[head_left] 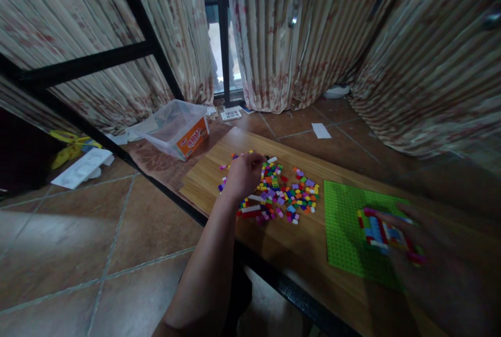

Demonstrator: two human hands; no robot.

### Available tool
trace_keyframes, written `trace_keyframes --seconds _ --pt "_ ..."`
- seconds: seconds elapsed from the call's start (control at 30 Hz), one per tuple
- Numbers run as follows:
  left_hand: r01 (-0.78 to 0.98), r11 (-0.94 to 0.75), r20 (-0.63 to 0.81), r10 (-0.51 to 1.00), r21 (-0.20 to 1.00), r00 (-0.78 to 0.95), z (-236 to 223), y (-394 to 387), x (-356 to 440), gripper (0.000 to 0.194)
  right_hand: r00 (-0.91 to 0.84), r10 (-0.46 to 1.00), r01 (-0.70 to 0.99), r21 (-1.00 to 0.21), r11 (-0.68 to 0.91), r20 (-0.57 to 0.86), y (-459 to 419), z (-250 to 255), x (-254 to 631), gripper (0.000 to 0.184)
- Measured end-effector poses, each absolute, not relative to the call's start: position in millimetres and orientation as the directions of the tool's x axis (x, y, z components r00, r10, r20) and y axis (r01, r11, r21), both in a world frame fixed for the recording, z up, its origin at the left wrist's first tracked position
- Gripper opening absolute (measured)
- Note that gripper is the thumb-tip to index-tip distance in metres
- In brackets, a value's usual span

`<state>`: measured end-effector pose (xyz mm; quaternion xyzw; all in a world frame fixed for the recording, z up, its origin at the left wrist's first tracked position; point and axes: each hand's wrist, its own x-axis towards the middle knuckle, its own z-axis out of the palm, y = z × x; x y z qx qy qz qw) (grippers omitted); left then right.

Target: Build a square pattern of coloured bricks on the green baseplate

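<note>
My left hand (243, 174) reaches out over the far left side of a heap of small coloured bricks (279, 193) on a wooden board (219, 175). Its fingers are curled down onto the heap; what they pinch is hidden. A green baseplate (344, 227) lies to the right of the heap. A low red, white and blue brick build (381, 232) stands on it. My right hand (426, 253) is blurred and dark, lying over the right part of the build with its fingers stretched flat.
A clear plastic tub (176, 129) with an orange label stands beyond the board. Striped curtains (282, 45) and black metal bars (86, 65) close off the back. Papers (321, 130) and white packaging (82, 168) lie on the brown tiled floor (97, 243).
</note>
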<state>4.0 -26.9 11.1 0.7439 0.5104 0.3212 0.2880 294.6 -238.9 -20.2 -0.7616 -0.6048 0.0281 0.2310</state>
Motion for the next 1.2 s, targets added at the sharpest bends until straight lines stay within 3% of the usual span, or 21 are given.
trace_keyframes --seconds 0.13,0.27,0.33,0.57,0.83,0.93,1.2 --pt "0.443 -0.280 0.234 0.960 0.852 0.156 12.3 -24.3 4.0 0.025 0.094 0.940 0.856 -0.509 0.091 0.327 -211.4 -14.9 205.7 0.027" --pt "0.330 -0.258 0.247 0.966 0.908 0.077 10.7 -21.6 -2.3 0.024 -0.115 0.907 0.816 -0.482 0.319 0.406 -183.9 -31.4 136.6 0.025" --pt "0.307 -0.239 0.232 0.971 0.921 0.061 10.3 -20.7 -6.0 0.023 -0.156 0.886 0.824 -0.437 0.361 0.438 -173.9 -40.0 118.6 0.025" --pt "0.233 -0.230 0.224 0.973 0.945 0.055 10.2 -20.7 -11.1 0.022 -0.116 0.916 0.919 -0.308 0.246 0.384 -154.3 -49.3 94.6 0.031" --pt "0.253 -0.232 0.217 0.972 0.939 0.087 11.4 -22.0 -14.3 0.022 -0.072 0.940 0.915 -0.353 0.195 0.333 -144.4 -48.4 92.7 0.021" --pt "0.259 -0.241 0.226 0.970 0.935 0.086 11.6 -21.3 -14.0 0.022 -0.061 0.931 0.905 -0.375 0.204 0.359 -144.3 -48.2 94.6 0.023" --pt "0.278 -0.245 0.219 0.968 0.929 0.121 11.2 -22.1 -8.1 0.021 -0.050 0.880 0.873 -0.406 0.268 0.473 -144.7 -49.4 94.7 0.009"
